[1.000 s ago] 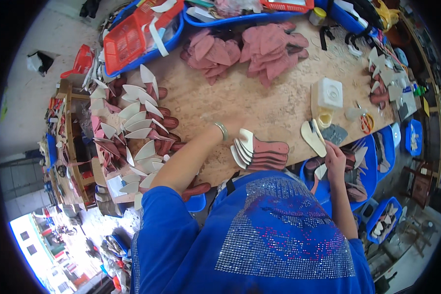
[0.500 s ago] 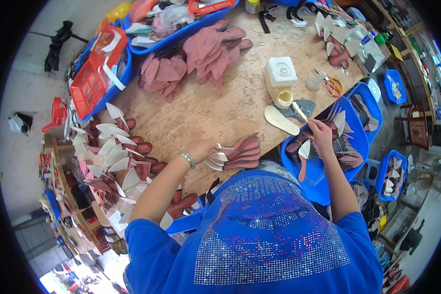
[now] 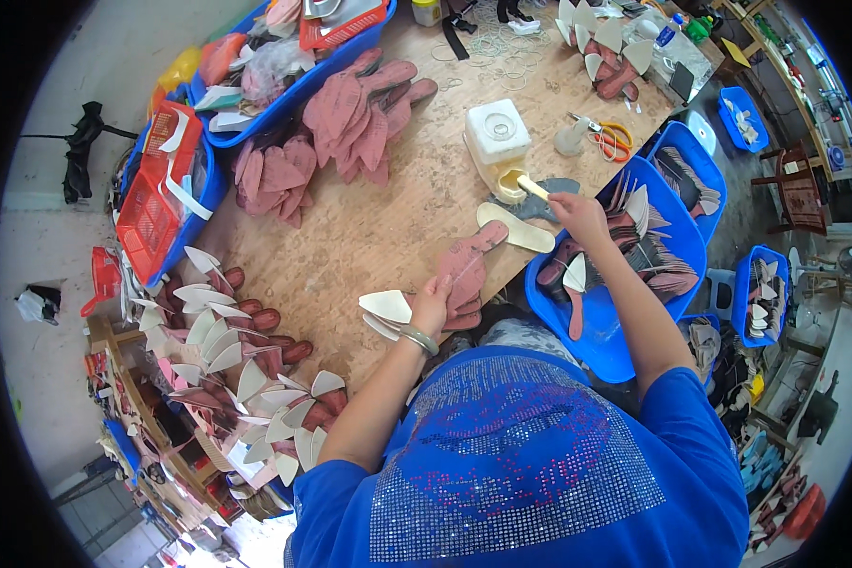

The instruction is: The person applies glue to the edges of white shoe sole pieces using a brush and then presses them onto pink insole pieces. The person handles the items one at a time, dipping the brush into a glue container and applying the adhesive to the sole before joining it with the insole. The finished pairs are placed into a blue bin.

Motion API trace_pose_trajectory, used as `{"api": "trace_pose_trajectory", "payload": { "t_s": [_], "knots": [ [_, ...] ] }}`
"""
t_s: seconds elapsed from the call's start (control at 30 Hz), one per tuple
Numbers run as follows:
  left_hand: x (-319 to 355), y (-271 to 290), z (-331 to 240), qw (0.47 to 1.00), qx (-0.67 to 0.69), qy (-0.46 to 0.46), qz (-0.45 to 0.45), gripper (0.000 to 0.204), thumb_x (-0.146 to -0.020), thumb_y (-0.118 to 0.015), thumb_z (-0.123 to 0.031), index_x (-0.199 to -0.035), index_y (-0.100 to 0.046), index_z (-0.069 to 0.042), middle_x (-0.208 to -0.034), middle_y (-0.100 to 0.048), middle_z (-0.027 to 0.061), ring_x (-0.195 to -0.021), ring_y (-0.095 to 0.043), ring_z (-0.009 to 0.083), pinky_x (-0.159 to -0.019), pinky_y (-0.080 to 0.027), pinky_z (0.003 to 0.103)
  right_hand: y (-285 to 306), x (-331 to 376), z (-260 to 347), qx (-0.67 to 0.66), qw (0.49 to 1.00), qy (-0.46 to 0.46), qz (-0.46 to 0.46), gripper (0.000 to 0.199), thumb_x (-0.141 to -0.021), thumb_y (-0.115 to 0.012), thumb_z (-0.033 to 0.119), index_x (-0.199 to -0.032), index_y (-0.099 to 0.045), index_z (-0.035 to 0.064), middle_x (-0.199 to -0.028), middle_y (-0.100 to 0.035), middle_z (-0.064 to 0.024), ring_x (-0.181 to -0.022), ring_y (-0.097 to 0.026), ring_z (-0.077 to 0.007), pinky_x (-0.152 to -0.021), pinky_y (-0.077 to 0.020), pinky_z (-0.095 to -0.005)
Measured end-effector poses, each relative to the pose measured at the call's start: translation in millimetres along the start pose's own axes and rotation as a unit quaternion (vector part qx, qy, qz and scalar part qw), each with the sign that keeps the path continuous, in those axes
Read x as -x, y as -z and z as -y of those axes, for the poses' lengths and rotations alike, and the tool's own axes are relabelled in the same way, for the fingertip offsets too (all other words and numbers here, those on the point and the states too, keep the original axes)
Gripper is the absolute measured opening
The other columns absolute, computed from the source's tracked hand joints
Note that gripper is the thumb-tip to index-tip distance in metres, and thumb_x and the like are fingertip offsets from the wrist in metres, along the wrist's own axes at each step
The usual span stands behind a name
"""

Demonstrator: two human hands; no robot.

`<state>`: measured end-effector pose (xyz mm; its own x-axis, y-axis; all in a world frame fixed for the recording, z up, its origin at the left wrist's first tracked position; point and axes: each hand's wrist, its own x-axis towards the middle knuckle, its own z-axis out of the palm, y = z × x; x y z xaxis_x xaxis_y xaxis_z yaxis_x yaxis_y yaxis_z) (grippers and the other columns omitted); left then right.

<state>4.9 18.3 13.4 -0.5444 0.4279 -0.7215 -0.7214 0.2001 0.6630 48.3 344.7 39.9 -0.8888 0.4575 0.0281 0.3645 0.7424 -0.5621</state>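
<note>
My left hand [image 3: 433,308] is closed around several pink shoe insoles [image 3: 466,270], just above the table's near edge. White pointed toe pieces [image 3: 386,305] stick out on the left side of this bunch. In my right hand [image 3: 580,218] is a pale-handled brush [image 3: 538,191]. Its tip is at the round mouth of a yellowed plastic pot [image 3: 507,180], which has a white block-shaped body. Beside the pot, a cream insole-shaped piece [image 3: 516,228] lies partly over a dark grey piece [image 3: 560,187]. What is inside the pot cannot be made out.
Pink insoles [image 3: 350,118] are heaped at the far left, near a blue bin [image 3: 298,80]. Rows of white-tipped insoles [image 3: 222,331] line the left edge. On the right stands a blue tub [image 3: 608,352] holding more insoles. Orange-handled scissors [image 3: 615,142] lie beyond the pot.
My left hand has moved right, closer to the pot, and the insoles have turned so that a broad pink face shows. The brush has shifted left to the pot's mouth.
</note>
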Motion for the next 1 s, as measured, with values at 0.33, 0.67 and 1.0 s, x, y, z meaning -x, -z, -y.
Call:
{"api": "trace_pose_trajectory", "payload": {
  "t_s": [0.33, 0.67, 1.0],
  "knots": [
    [23.4, -18.9, -16.7, 0.998, 0.026, 0.051, -0.004, 0.026, -0.098, -0.045, -0.024, -0.118, -0.053, -0.009, -0.101, -0.066, 0.0029, -0.081, -0.063, 0.0099, -0.058, -0.048, 0.021, -25.4, -44.0, 8.0, 0.18, 0.974, 0.121, 0.065, 0.015, -0.08, -0.057, 0.023, -0.077, -0.068, 0.0124, -0.071, -0.066, -0.0112, -0.065, -0.065, -0.0277, -0.058, -0.0519, -0.0402],
    [28.0, -22.5, -22.3, 0.997, 0.043, 0.056, -0.011, 0.025, -0.098, -0.046, -0.023, -0.117, -0.053, -0.008, -0.098, -0.065, 0.0036, -0.076, -0.061, 0.0117, -0.057, -0.047, 0.021, -35.3, 31.5, -25.8, -0.006, 0.997, 0.053, -0.058, 0.018, -0.085, -0.061, 0.022, -0.097, -0.07, 0.0132, -0.057, -0.057, -0.008, -0.053, -0.059, -0.0234, -0.047, -0.0454, -0.0345],
    [19.8, -10.7, -16.7, 0.986, 0.138, 0.086, -0.026, 0.022, -0.097, -0.046, -0.017, -0.116, -0.053, -0.007, -0.094, -0.062, 0.0053, -0.075, -0.059, 0.0128, -0.058, -0.049, 0.023, -8.6, 101.0, 30.6, -0.393, 0.881, -0.171, 0.203, 0.02, -0.085, -0.065, 0.016, -0.101, -0.07, 0.004, -0.072, -0.063, 0.0001, -0.061, -0.053, -0.0048, -0.055, -0.0412, -0.0206]
  ]
}}
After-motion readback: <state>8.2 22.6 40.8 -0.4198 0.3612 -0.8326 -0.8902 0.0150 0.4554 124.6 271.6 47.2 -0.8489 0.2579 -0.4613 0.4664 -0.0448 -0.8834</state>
